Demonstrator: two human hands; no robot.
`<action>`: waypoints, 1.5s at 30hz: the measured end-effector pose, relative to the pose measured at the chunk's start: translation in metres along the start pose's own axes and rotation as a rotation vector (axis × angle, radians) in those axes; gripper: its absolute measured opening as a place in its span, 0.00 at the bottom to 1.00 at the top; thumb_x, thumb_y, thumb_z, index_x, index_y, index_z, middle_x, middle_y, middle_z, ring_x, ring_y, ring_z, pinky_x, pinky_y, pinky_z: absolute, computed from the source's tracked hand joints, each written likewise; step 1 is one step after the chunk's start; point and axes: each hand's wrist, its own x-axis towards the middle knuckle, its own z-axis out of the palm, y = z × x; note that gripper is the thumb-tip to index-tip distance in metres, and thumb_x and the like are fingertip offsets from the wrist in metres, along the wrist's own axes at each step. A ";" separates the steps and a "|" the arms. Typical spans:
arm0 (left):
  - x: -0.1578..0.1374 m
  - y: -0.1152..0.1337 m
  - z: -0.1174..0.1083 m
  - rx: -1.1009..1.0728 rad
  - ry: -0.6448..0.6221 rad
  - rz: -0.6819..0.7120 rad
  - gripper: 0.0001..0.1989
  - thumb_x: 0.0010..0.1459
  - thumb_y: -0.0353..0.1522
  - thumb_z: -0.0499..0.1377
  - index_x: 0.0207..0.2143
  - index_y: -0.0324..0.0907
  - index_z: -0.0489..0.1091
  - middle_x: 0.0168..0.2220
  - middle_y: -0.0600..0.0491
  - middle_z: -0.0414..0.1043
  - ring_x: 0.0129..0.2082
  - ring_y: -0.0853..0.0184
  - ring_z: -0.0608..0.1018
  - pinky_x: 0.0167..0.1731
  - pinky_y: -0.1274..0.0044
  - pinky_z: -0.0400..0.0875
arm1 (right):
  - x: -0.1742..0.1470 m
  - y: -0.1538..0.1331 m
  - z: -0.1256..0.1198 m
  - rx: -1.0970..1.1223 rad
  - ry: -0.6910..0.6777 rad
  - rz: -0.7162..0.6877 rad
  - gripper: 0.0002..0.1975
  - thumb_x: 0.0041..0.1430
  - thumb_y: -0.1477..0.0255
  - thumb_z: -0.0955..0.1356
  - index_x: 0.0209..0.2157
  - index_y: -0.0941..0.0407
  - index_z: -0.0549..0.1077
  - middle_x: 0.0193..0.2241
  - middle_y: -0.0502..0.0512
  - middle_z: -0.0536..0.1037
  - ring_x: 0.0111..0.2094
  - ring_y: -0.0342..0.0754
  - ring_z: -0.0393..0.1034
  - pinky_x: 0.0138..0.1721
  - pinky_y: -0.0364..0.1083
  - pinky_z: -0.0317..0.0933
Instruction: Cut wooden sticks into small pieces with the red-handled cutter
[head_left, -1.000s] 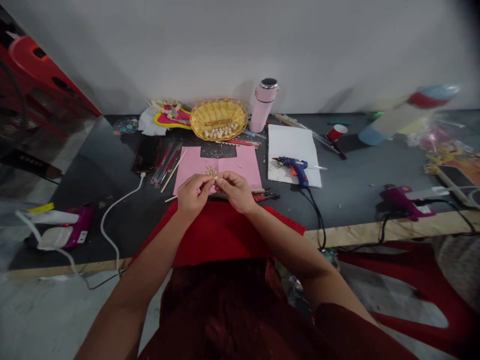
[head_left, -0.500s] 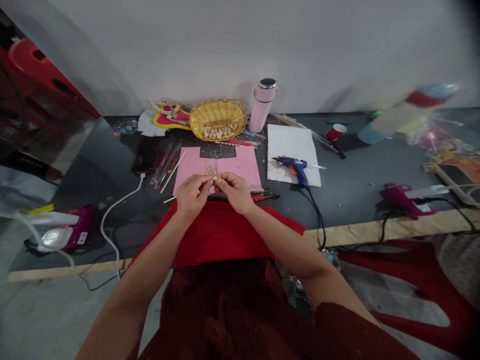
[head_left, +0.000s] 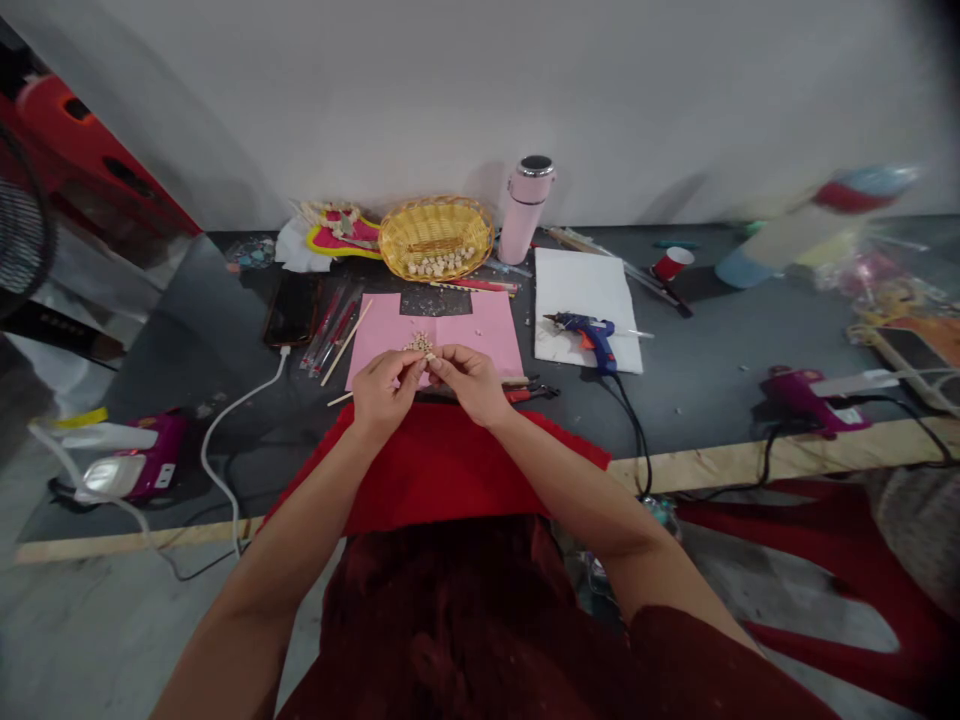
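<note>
My left hand [head_left: 385, 392] and my right hand [head_left: 472, 384] meet fingertip to fingertip over the near part of a pink sheet [head_left: 491, 330]. Both are closed in a pinch around something small and pale, mostly covered by the fingers, so its kind does not show. Just beyond the fingertips lies a little heap of small beige pieces [head_left: 418, 341] on the sheet. A red cloth [head_left: 442, 470] is spread under my wrists. Pliers with red handles [head_left: 525, 394] lie right of my right hand, partly hidden by it.
A wicker basket [head_left: 397, 235] with pale pieces stands at the back beside a pink flask [head_left: 523, 215]. To the right, a blue glue gun [head_left: 592, 335] rests on a white pad [head_left: 559, 280], its cord running off the front edge. A phone [head_left: 292, 310] on a cable lies left.
My hands stay nearly still, still pinched together at the same spot. At the far left, more of a fan has come into view.
</note>
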 end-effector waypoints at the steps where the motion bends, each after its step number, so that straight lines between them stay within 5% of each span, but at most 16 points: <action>1: 0.000 -0.001 0.000 0.003 0.003 -0.005 0.08 0.59 0.33 0.57 0.39 0.41 0.74 0.35 0.51 0.78 0.34 0.69 0.78 0.34 0.79 0.71 | 0.000 0.000 0.000 -0.003 0.000 0.001 0.15 0.52 0.58 0.70 0.32 0.56 0.74 0.24 0.48 0.72 0.25 0.39 0.64 0.30 0.41 0.63; 45: -0.003 -0.001 0.000 -0.031 0.000 -0.022 0.09 0.57 0.33 0.58 0.39 0.41 0.75 0.34 0.50 0.79 0.27 0.71 0.76 0.29 0.79 0.71 | 0.002 0.005 -0.004 -0.051 -0.043 -0.008 0.14 0.52 0.59 0.70 0.31 0.56 0.73 0.24 0.47 0.71 0.25 0.39 0.63 0.30 0.42 0.62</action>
